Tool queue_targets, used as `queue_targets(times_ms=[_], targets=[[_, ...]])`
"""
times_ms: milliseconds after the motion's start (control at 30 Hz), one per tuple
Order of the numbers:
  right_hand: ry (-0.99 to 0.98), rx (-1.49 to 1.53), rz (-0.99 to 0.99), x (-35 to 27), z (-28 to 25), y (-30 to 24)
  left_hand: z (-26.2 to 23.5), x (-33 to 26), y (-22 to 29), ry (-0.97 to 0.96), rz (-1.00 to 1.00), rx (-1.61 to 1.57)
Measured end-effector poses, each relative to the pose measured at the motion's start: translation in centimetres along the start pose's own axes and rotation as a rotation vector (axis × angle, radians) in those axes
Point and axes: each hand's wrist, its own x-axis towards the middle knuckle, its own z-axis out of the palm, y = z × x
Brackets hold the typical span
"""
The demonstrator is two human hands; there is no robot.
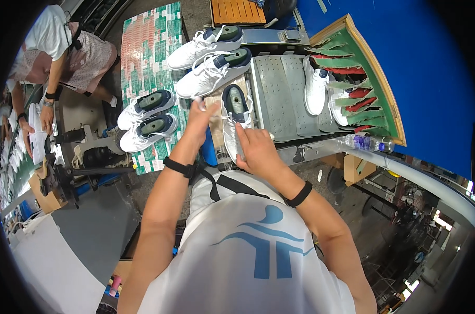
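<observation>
A white sneaker (231, 137) with a dark lining and a green shoe last inside stands on end toward me at the conveyor's left side. My left hand (199, 120), slightly blurred, pinches a white shoelace (216, 116) drawn out to the left of this shoe. Across the shoe's lacing lies my right hand (259, 150); its index finger presses on the laces below the tongue and its thumb is on the upper, so it grips the shoe. Beyond my hands, two more white sneakers (206, 76) sit side by side, also with lasts in them.
Another pair of white sneakers (148, 128) rests on a green-and-white patterned board (152, 57) at left. Grey conveyor plates (279, 94) carry shoes toward a wood-framed opening (376, 73) with ragged green and red strips. A plastic bottle (371, 142) lies at its edge. A co-worker (54, 57) handles a shoe at far left.
</observation>
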Motion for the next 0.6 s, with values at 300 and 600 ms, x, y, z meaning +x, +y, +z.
queue_targets(times_ms=[300,600], targets=[[-0.013,0.737,0.365,1.3,-0.5,0.2,2.7,1.8,0.9,-0.381,0.708,0.900],[-0.059,0.752,0.284,-2.1,-2.3,0.7,2.2,2.7,0.5,-0.416,0.649,0.842]])
